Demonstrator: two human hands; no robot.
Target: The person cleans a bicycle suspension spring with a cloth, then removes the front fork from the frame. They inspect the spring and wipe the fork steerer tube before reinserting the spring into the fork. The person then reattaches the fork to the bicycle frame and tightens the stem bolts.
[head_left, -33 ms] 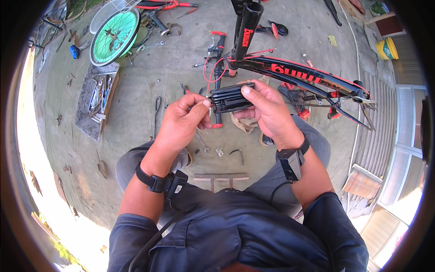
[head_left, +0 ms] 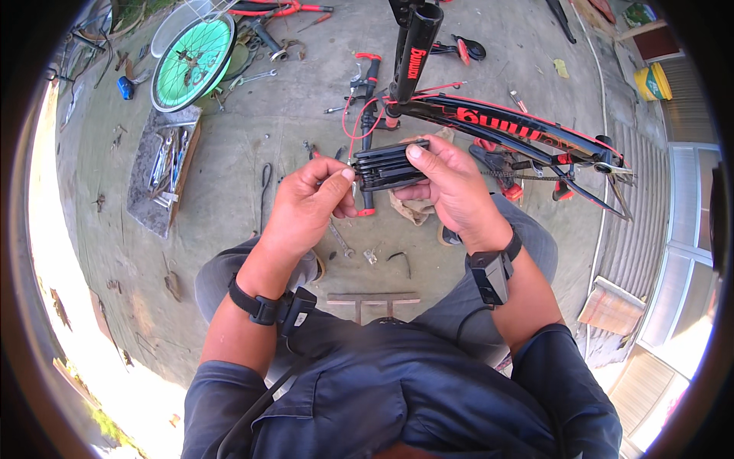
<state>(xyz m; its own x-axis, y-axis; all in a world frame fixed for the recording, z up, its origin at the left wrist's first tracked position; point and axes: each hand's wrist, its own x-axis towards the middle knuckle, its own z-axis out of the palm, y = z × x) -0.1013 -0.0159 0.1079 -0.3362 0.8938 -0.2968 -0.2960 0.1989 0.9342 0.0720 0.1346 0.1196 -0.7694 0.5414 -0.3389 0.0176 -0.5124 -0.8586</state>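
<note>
My right hand (head_left: 459, 187) grips a black folding tool set (head_left: 386, 164), its thumb on top. My left hand (head_left: 310, 203) is closed at the set's left end, thumb and forefinger pinching a small part there; what exactly is too small to make out. Behind them, a handlebar (head_left: 368, 118) with red ends and red cables lies beside a black bicycle frame (head_left: 497, 122) with red markings. A crumpled beige cloth (head_left: 409, 208) shows below the set.
At left are a tray of wrenches (head_left: 164, 164) and a wheel with a green rim (head_left: 191, 61). Loose wrenches (head_left: 340, 241) lie on the concrete ground (head_left: 115, 176). A yellow bucket (head_left: 652, 80) stands by the right wall. My bent legs frame the lower middle.
</note>
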